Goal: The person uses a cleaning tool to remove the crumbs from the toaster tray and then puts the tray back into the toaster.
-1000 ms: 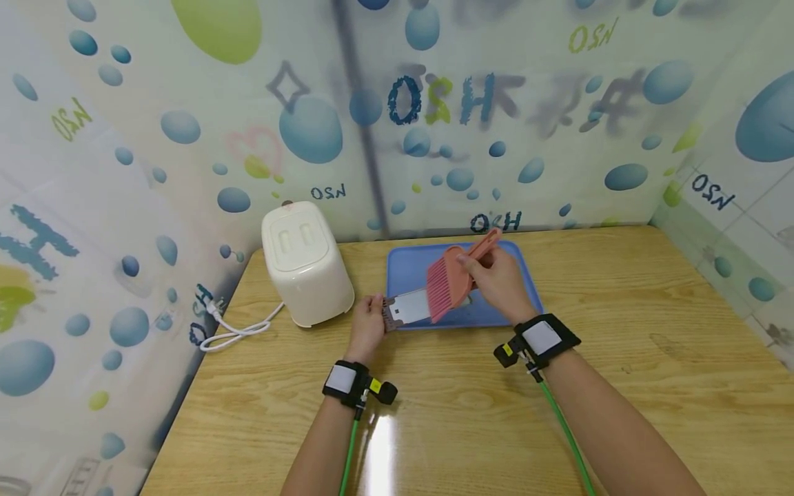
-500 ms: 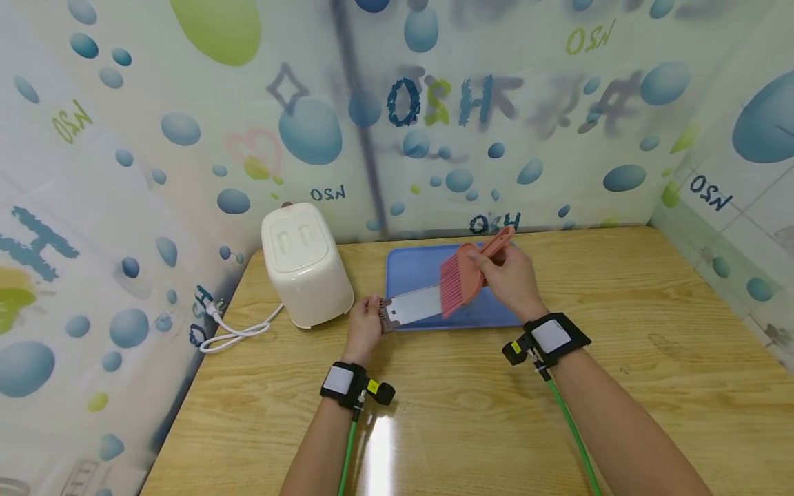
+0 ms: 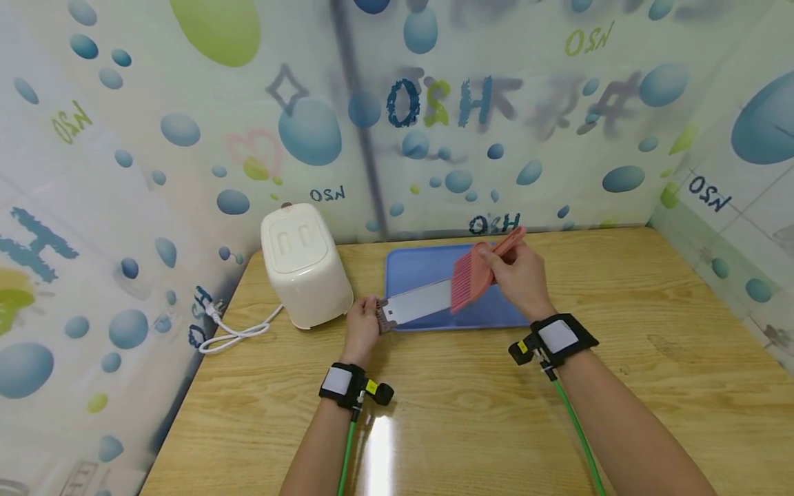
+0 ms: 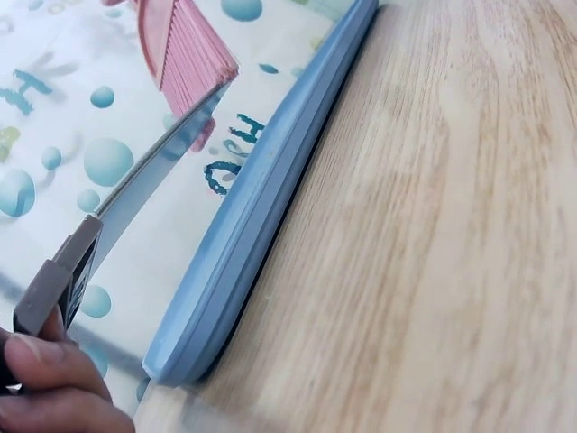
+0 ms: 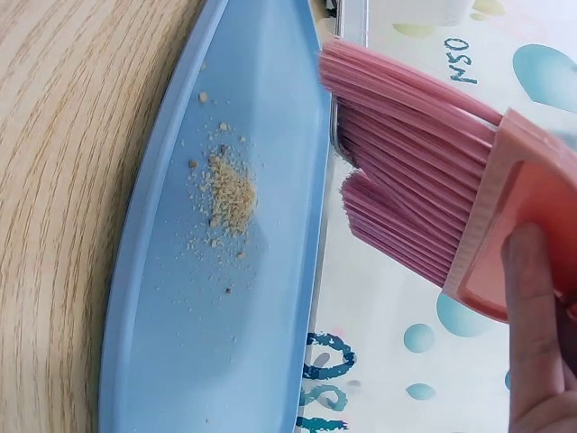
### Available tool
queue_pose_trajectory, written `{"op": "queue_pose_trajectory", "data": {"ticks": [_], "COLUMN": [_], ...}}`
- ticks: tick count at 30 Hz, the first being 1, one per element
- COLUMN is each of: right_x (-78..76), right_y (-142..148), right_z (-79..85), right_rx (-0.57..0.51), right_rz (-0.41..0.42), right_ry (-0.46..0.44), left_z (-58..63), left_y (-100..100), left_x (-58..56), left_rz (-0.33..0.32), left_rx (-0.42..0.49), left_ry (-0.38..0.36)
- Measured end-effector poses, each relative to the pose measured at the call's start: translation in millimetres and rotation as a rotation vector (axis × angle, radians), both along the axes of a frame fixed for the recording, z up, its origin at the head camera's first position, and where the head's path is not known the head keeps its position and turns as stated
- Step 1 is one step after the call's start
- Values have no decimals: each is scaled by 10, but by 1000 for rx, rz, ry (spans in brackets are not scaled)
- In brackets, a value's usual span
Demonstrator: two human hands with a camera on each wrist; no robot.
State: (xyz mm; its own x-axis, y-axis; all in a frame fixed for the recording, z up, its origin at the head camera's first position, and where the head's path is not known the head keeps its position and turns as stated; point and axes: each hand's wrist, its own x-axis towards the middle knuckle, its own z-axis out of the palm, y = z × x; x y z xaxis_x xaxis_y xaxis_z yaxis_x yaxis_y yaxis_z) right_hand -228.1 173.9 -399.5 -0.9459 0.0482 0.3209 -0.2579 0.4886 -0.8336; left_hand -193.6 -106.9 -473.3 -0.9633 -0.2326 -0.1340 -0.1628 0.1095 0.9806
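Brush [image 3: 471, 277]: salmon-pink; broad flat head, long pink bristles parted into two clumps, narrow handle with a hole near its end. Location: above the blue tray, bristles touching the far end of the metal plate.

Metal plate [image 3: 424, 302]: thin, flat, silvery, with a grey-brown end piece. Location: held above the blue tray, apart from its floor.

Blue tray [image 3: 412, 265]: rectangular, shallow, raised rim; on the bench [image 3: 471, 399].

Crumbs [image 5: 232, 194]: tan, fine, one small heap with scattered bits, in the blue tray.

Right hand [image 3: 522, 277]: grasping the brush, thumb laid along its head; forearm reaching in from lower right.

Left hand [image 3: 362, 329]: grasping the plate's end piece, fingers curled, just beside the cream toaster [image 3: 310, 279]; forearm reaching up from below.
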Motion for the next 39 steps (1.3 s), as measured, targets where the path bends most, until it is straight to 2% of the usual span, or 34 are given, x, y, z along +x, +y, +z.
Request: {"op": "queue_pose_trajectory", "data": {"ticks": [11, 19, 22, 27, 33, 39], "right_x": [9, -30, -31, 16, 79, 109], "right_y": [66, 59, -8, -182, -420, -598], "right_z": [-2, 60, 106, 185, 193, 155], "right_rx": [-13, -95, -144, -193, -187, -168], "right_rz": [-38, -56, -23, 99, 226, 282], "right_ry": [17, 41, 49, 17, -31, -67], "left_z": [17, 32, 43, 56, 47, 55], "left_y": [-21, -22, -18, 22, 98, 157], "left_x": [1, 1, 1, -1, -13, -6], "left_rz": [36, 41, 37, 34, 33, 18], "left_rx": [-6, -16, -30, -39, -3, -21], "left_ry": [6, 18, 16, 16, 70, 77]}}
